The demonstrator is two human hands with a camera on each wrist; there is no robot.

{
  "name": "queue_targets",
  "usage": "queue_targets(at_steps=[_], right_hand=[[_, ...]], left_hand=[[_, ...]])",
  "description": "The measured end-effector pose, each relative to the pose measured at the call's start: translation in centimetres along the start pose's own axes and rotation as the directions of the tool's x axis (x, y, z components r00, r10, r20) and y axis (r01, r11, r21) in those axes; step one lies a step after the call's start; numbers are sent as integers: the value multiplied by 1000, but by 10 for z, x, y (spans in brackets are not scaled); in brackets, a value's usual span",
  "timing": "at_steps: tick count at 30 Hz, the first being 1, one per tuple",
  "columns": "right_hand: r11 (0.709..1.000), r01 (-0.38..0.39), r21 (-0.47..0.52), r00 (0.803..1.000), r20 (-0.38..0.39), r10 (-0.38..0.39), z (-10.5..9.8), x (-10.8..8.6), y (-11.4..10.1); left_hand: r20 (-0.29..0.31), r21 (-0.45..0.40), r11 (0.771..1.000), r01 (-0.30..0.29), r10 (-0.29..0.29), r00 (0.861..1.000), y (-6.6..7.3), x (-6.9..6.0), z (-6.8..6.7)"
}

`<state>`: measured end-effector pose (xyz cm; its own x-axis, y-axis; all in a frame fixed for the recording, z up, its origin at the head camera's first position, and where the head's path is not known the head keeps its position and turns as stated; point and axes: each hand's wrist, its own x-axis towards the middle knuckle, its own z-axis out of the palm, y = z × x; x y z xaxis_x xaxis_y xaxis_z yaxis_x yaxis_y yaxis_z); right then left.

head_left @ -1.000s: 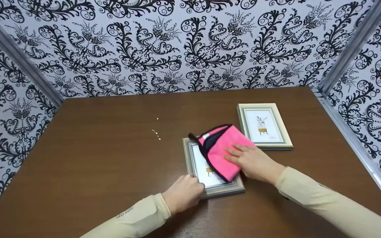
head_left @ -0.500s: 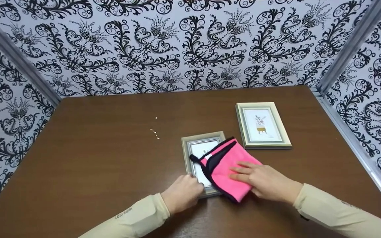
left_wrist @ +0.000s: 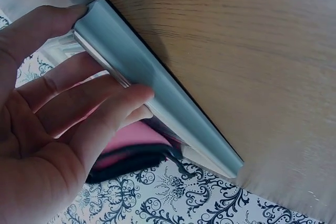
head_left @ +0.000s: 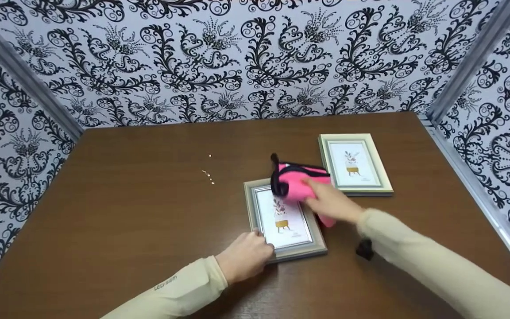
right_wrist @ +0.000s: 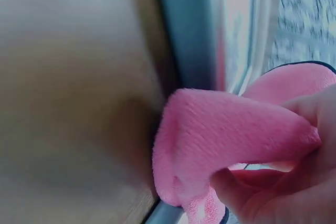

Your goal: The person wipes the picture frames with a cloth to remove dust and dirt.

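Observation:
In the head view a cream and grey picture frame (head_left: pixel 319 232) lies on the brown table, its potted-plant picture largely uncovered. My left hand (head_left: pixel 246 257) holds the frame at its near left corner. The left wrist view shows thumb and fingertips against the frame's side (left_wrist: pixel 142 72). A pink cloth (head_left: pixel 297 188) with black edging is bunched in my right hand (head_left: pixel 332 203), over the frame's far right part. From the right wrist, the fuzzy cloth (right_wrist: pixel 220 129) is pinched between thumb and fingers and folds over the frame's edge.
A second, similar picture frame (head_left: pixel 383 173) lies behind and to the right, close to the cloth. Several small pale crumbs (head_left: pixel 209 175) are scattered on the table (head_left: pixel 148 199) left of the frames. Patterned walls (head_left: pixel 219 57) stand behind and at both sides.
My right hand first drew the cloth towards me and right, then moved it away to the frame's far right. The cloth is now bunched, exposing more picture. My left hand stays put.

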<state>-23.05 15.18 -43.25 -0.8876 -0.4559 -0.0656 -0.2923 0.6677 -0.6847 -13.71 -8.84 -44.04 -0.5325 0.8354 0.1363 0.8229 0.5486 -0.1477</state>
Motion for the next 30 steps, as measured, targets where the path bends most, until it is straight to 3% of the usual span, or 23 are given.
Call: queue_targets(at_steps=[2, 6, 9, 12, 15, 21, 25, 28, 30], right_hand=[[986, -66, 154, 998, -11, 68, -6, 16, 2], [882, -188, 431, 979, 7, 205, -17, 37, 6], [811, -255, 526, 963, 63, 262, -22, 41, 8], [789, -272, 551, 960, 102, 260, -23, 36, 10], [811, -251, 529, 967, 104, 231, -20, 23, 10], [911, -159, 380, 987, 52, 151, -9, -24, 0], [972, -76, 221, 996, -17, 82, 4, -56, -6], [994, -45, 95, 995, -84, 53, 12, -70, -7], [997, -32, 64, 992, -119, 39, 16, -73, -6]], left_hand=[[1, -2, 1000, 3, -3, 1000, 0, 0, 0], [-10, -6, 1000, -6, 6, 1000, 2, 2, 1], [-15, -2, 1000, -9, 9, 1000, 2, 2, 2], [-12, 3, 1000, -1, 2, 1000, 3, 2, 2], [-13, 6, 1000, 0, 0, 1000, 3, 2, 1], [-52, 15, 1000, -21, 22, 998, 1, 0, 2], [-51, 18, 1000, -21, 22, 998, 0, -1, 3], [-25, 0, 1000, -10, 10, 1000, -1, -1, 3], [-5, -14, 1000, -7, 7, 1000, -1, 0, 3]])
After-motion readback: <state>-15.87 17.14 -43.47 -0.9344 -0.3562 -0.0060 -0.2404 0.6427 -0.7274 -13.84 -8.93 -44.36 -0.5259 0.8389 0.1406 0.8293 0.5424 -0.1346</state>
